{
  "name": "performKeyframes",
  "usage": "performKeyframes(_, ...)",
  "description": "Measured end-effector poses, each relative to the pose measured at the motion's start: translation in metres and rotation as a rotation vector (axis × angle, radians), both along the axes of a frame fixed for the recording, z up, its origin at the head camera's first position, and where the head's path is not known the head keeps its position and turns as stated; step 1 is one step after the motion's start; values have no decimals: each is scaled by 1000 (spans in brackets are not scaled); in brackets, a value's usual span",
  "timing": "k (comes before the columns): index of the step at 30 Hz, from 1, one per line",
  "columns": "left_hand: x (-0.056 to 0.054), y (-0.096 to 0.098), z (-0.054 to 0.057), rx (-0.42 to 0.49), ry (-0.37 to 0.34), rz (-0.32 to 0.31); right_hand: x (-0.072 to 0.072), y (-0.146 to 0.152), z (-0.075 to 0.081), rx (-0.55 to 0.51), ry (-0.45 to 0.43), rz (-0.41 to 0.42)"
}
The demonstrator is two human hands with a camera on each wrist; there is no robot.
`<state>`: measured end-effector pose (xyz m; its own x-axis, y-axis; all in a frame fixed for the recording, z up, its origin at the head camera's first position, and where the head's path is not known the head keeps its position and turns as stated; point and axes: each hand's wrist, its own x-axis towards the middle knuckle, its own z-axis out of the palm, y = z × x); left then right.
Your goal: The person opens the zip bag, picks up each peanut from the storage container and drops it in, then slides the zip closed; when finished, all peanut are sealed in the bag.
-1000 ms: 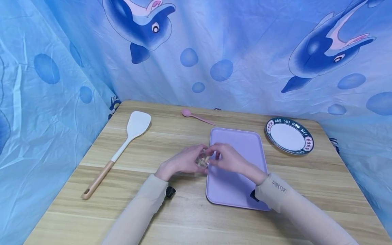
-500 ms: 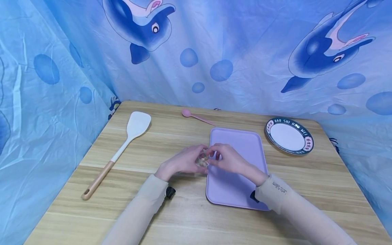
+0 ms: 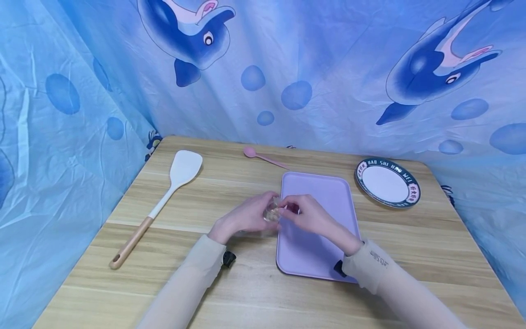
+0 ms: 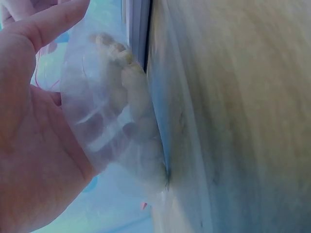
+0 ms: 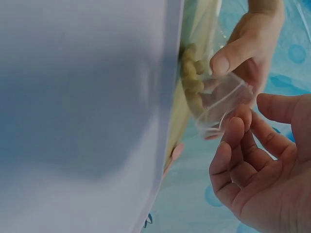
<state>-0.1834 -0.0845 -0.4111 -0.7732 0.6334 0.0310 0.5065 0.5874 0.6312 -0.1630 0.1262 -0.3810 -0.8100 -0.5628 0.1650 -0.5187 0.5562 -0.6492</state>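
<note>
My left hand [image 3: 250, 214] grips a small clear plastic bag [image 3: 271, 211] at the left edge of a lilac tray [image 3: 316, 251]. Inside the bag are several tan, knobby pieces [image 5: 192, 80] that look like peanuts in their shells. In the right wrist view, the left thumb presses on the near face of the bag. My right hand [image 3: 306, 212] is over the tray, its thumb and fingertips pinching at the bag's mouth. The left wrist view shows the bag [image 4: 112, 111] hanging beside the left palm, close over the table.
A white spatula [image 3: 185, 169] with a wooden handle lies at the left of the table [image 3: 238, 292]. Behind the tray is a pink spoon [image 3: 249, 152]. A plate [image 3: 386, 183] with a dark green rim stands to the tray's right. Blue dolphin-print curtains [image 3: 320, 59] enclose the table.
My right hand has shifted slightly right and its thumb and fingers have drawn closer together at the bag. The left hand stays in place with the bag.
</note>
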Motion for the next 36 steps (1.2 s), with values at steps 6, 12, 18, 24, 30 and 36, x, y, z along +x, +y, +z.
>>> performKeyframes(6, 0, 2, 1, 49, 37, 42, 5, -3, 3, -21, -25, -31)
performKeyframes(12, 1, 2, 5, 82, 63, 64, 6, -5, 4, -59, -37, -47)
performKeyframes(18, -2, -3, 11, 150, -7, 44, 6, -2, 5, -109, -40, -54)
performKeyframes(24, -6, -16, 21, 221, -97, 7, 5, 2, 9, -124, -39, -74)
performKeyframes(30, -8, -25, 31, 232, -131, -18, 2, 7, 12, -167, -62, -63)
performKeyframes(36, -10, -32, 37, 229, -67, -26, -3, 8, 13, -210, -64, -45)
